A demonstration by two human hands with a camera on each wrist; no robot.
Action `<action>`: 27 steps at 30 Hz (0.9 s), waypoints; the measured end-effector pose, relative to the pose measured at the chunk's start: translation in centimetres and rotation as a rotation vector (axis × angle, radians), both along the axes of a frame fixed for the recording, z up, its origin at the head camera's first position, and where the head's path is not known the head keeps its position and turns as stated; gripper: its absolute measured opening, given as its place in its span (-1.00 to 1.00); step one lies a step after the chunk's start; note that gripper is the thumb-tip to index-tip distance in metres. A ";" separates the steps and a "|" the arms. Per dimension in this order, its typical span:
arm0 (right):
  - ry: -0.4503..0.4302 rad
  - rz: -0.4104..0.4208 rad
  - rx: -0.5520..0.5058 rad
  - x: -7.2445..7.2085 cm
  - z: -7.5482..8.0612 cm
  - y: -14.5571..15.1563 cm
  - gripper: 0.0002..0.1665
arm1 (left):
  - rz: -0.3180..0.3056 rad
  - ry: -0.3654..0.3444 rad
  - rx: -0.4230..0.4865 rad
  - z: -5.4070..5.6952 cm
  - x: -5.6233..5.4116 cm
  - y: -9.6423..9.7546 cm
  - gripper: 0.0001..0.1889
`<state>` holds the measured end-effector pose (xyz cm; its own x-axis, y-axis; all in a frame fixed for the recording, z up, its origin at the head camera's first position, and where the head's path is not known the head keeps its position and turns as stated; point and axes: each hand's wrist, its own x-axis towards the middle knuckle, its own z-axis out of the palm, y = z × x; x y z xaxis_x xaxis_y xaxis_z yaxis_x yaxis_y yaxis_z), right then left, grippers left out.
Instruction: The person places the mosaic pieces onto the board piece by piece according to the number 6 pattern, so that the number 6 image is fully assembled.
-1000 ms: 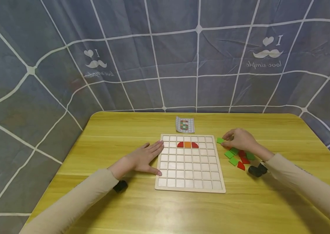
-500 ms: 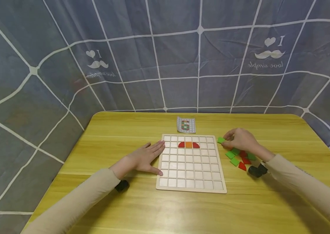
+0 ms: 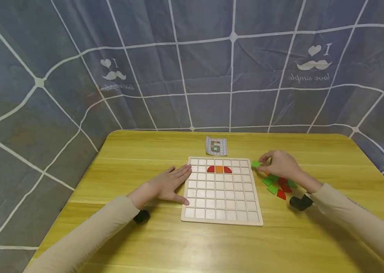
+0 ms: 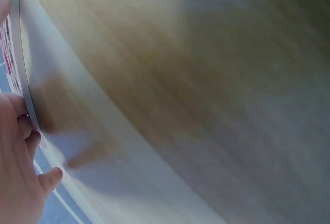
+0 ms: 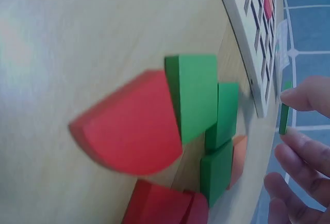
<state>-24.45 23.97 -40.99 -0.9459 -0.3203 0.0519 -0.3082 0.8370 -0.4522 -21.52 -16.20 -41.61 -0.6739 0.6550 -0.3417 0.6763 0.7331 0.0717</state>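
Observation:
A pale wooden grid board (image 3: 222, 193) lies on the table. Set in its second row are an orange square tile (image 3: 219, 169) and, on either side of it, two red quarter-round tiles (image 3: 210, 169). My left hand (image 3: 164, 185) rests along the board's left edge, fingers straight and spread. To the right of the board, my right hand (image 3: 280, 163) pinches a green square tile (image 5: 285, 108) between thumb and fingertip, held on edge in the right wrist view. Below that hand lie loose green tiles (image 5: 198, 95), red quarter-round tiles (image 5: 134, 126) and an orange tile (image 5: 237, 161).
A small printed pattern card (image 3: 216, 146) with a coloured figure lies behind the board, slightly curled. The wooden table (image 3: 212, 246) runs back to a blue-grey curtain (image 3: 205, 68) with white lines. Black wrist devices (image 3: 300, 203) sit under both sleeves.
The green tile in my right hand has shifted very slightly left, toward the board. My left hand and the board hold their places.

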 end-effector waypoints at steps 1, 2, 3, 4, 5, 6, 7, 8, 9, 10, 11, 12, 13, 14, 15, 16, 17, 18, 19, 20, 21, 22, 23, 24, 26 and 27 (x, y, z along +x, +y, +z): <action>0.000 0.004 -0.006 0.1 0.0 -0.2 -0.61 | -0.001 -0.003 0.006 0.0 0.0 -0.1 0.15; 0.000 0.007 -0.010 0.2 0.1 -0.4 -0.61 | -0.002 -0.004 0.002 0.0 0.0 -0.1 0.15; 0.004 0.012 -0.011 0.3 0.1 -0.5 -0.62 | -0.001 -0.007 0.003 0.0 0.0 -0.2 0.15; 0.008 0.016 -0.012 0.3 0.1 -0.7 -0.62 | 0.000 -0.011 0.003 0.0 0.0 -0.2 0.15; 0.011 0.023 -0.015 0.4 0.0 -0.9 -0.62 | 0.000 -0.013 0.003 0.0 0.0 -0.3 0.15; 0.020 0.027 -0.012 0.5 0.0 -1.0 -0.62 | -0.001 -0.016 0.001 0.0 0.0 -0.3 0.15; 0.028 0.034 -0.010 0.5 0.0 -1.2 -0.62 | 0.000 -0.023 -0.001 0.1 0.0 -0.3 0.15; 0.036 0.033 -0.006 0.5 0.0 -1.3 -0.62 | 0.000 -0.027 -0.005 0.1 0.0 -0.2 0.15; 0.045 0.038 -0.004 0.6 0.0 -1.5 -0.62 | 0.002 -0.032 -0.008 0.2 0.0 -0.2 0.15; 0.049 0.034 -0.004 0.6 0.0 -1.6 -0.62 | 0.003 -0.035 -0.012 0.4 -0.1 -0.2 0.15; 0.055 0.037 -0.004 0.6 0.1 -1.7 -0.62 | 0.005 -0.039 -0.014 0.5 -0.1 -0.1 0.15; 0.060 0.035 -0.003 0.6 0.1 -1.9 -0.63 | 0.008 -0.047 -0.016 0.6 -0.1 0.0 0.14; 0.063 0.037 -0.004 0.7 0.1 -2.0 -0.63 | 0.011 -0.052 -0.017 0.7 -0.1 0.0 0.14; 0.065 0.039 -0.006 0.7 0.1 -2.1 -0.64 | 0.012 -0.055 -0.016 0.8 -0.1 0.1 0.14; 0.068 0.046 -0.006 0.7 0.1 -2.2 -0.64 | 0.013 -0.059 -0.016 0.8 -0.1 0.1 0.14; 0.069 0.049 -0.006 0.7 0.1 -2.4 -0.64 | 0.013 -0.063 -0.016 0.9 -0.1 0.1 0.14; 0.071 0.058 -0.007 0.8 0.1 -2.5 -0.64 | 0.012 -0.067 -0.017 0.9 -0.1 0.1 0.14; 0.071 0.065 -0.009 0.8 0.1 -2.7 -0.64 | 0.010 -0.068 -0.019 0.9 -0.1 0.1 0.14; 0.073 0.072 -0.011 0.8 0.0 -2.8 -0.64 | 0.006 -0.068 -0.022 0.8 -0.1 0.1 0.14; 0.073 0.073 -0.013 0.8 0.0 -2.9 -0.64 | 0.002 -0.066 -0.022 0.8 -0.1 0.1 0.14; 0.075 0.071 -0.014 0.8 -0.1 -3.0 -0.64 | -0.002 -0.063 -0.020 0.7 -0.2 0.1 0.14; 0.075 0.068 -0.020 0.8 -0.1 -3.2 -0.65 | -0.004 -0.061 -0.015 0.6 -0.2 0.1 0.14; 0.076 0.070 -0.024 0.8 -0.2 -3.3 -0.66 | -0.006 -0.058 -0.011 0.6 -0.2 0.1 0.14; 0.077 0.072 -0.028 0.8 -0.2 -3.5 -0.66 | -0.006 -0.057 -0.007 0.6 -0.2 0.1 0.14; 0.076 0.076 -0.033 0.8 -0.3 -3.8 -0.67 | -0.006 -0.055 -0.006 0.5 -0.2 0.1 0.15; 0.074 0.084 -0.036 0.8 -0.3 -4.0 -0.67 | -0.005 -0.057 -0.007 0.5 -0.2 0.1 0.15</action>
<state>-23.61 19.96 -41.33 -0.9092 -0.3946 0.1332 -0.4098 0.7907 -0.4548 -21.74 -16.09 -41.07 -0.6500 0.6558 -0.3841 0.6748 0.7304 0.1051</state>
